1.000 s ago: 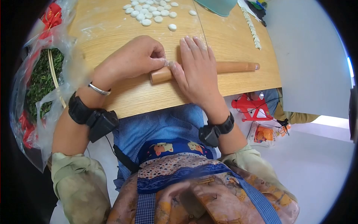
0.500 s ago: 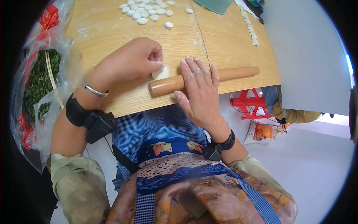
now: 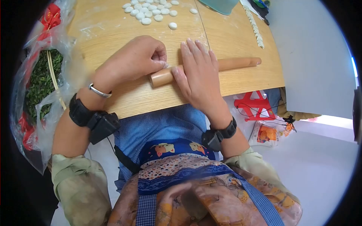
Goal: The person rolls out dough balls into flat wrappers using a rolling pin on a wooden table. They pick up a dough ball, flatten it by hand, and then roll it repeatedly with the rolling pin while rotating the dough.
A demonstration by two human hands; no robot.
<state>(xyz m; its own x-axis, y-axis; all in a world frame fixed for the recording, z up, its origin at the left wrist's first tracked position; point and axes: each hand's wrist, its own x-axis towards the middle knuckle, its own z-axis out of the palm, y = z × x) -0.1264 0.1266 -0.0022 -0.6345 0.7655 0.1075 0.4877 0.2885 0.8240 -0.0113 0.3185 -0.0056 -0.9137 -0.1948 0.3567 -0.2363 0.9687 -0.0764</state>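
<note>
A wooden rolling pin (image 3: 235, 64) lies slantwise near the table's front edge. My right hand (image 3: 198, 69) rests flat on it, fingers stretched out and dusted with flour. At the pin's left end, my left hand (image 3: 145, 56) is closed, thumb against curled fingers, pinching the dough round, of which only a pale sliver shows by the thumb tip; the pin and fingers hide the rest. Farther back on the table is a group of small flattened dough pieces (image 3: 146, 21), with one piece (image 3: 172, 26) lying apart.
Chopped greens (image 3: 43, 81) in a clear plastic bag, with chopsticks (image 3: 52, 75), stand at the left. A teal bowl (image 3: 220, 6) sits at the back, a row of white dumplings (image 3: 253, 26) behind right. Below right is a red stool (image 3: 250, 105).
The rolling pin and my right hand have moved away from my body, and the pin now covers most of the dough round. My left hand has barely moved.
</note>
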